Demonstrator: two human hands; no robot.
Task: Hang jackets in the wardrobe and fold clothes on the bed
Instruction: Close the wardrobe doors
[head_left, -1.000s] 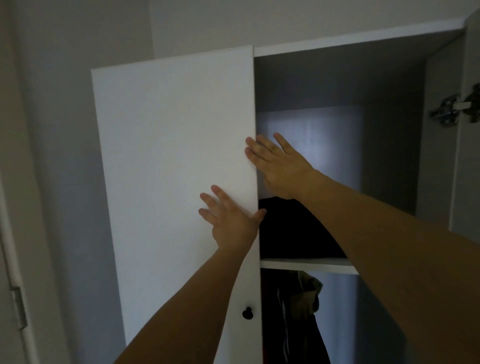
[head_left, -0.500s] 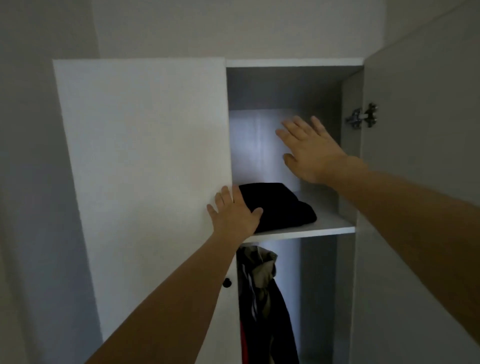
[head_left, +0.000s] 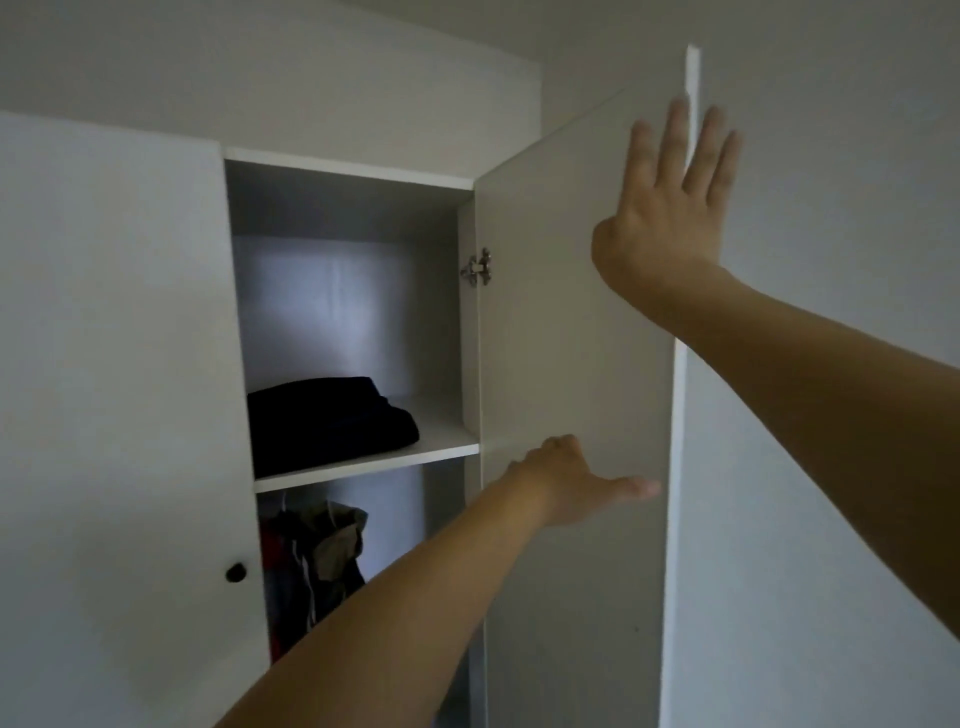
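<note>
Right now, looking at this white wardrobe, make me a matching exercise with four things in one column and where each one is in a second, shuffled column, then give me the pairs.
Things
1. folded black garment
2. small round black door knob
3. silver metal hinge
4. bunched hanging jackets

Places
A. below the white shelf
B. on the closed left door
C. on top of the shelf
D. where the open right door meets the wardrobe side

Pairs: 1-C, 2-B, 3-D, 4-A
</note>
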